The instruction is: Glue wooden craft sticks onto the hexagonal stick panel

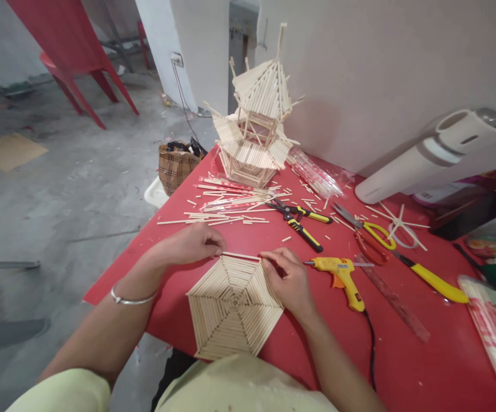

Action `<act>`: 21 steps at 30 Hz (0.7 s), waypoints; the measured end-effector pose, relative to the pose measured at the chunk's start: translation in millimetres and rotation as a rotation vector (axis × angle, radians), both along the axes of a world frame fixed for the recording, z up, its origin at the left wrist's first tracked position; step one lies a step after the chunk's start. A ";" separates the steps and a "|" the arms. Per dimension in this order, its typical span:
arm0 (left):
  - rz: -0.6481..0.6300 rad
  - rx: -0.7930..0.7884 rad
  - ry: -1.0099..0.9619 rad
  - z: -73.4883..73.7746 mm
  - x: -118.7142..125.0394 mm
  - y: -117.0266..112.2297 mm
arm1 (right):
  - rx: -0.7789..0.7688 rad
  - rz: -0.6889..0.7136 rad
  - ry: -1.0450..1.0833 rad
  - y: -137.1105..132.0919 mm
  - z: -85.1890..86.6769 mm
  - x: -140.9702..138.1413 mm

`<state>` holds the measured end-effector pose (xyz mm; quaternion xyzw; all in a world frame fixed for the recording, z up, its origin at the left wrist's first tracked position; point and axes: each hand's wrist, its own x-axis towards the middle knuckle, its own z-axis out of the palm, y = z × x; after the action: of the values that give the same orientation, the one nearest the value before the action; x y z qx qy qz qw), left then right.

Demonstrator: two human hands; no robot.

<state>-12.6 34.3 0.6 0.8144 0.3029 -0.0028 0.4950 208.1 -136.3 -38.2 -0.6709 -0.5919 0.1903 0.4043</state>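
A six-sided panel of wooden sticks (217, 320) lies on the red table near its front edge, its rows of sticks ringed round a centre. Along its far side runs a single wooden stick (242, 256). My left hand (198, 243) is closed in a pinch at that stick's left end. At the right end, the thumb and fingers of my right hand (288, 277) are closed on it, with the hand beside the panel's right edge. A yellow glue gun (337, 277) lies just right of my right hand, its nozzle pointing left.
Behind stand a tiered stick pavilion (258, 126) and loose chopsticks (230, 203). Yellow-black pliers (301, 220), further pliers (372, 234), a star of sticks (399, 222) and a white cylinder (415, 166) lie or stand rightward. The glue gun's black cord (372, 343) runs to the front edge.
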 end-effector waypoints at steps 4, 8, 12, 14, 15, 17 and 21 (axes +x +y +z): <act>0.003 -0.018 0.013 -1.0 -1.1 0.3 | 0.005 0.001 -0.017 1.3 -0.6 -1.8; -0.025 -0.050 0.027 0.0 -0.6 0.1 | 0.039 -0.010 -0.023 3.1 -5.0 -2.2; -0.022 -0.054 0.024 0.8 0.1 -0.9 | 0.040 -0.001 -0.016 3.7 -4.7 -1.8; -0.020 -0.061 0.002 1.3 0.3 -1.7 | 0.033 -0.004 -0.011 3.8 -3.6 -2.1; -0.019 -0.066 -0.013 1.7 0.4 -2.0 | 0.032 -0.009 -0.008 3.8 -3.3 -2.3; -0.005 -0.075 -0.037 2.5 0.9 -2.4 | 0.029 -0.018 -0.001 3.7 -3.3 -2.6; 0.157 -0.172 -0.135 3.6 5.0 -3.8 | 0.034 -0.085 0.046 3.3 -3.1 -2.2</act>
<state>-7.6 30.4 4.2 0.7411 0.3306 0.0648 0.5807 205.9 -132.9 -41.3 -0.6838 -0.5565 0.1782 0.4369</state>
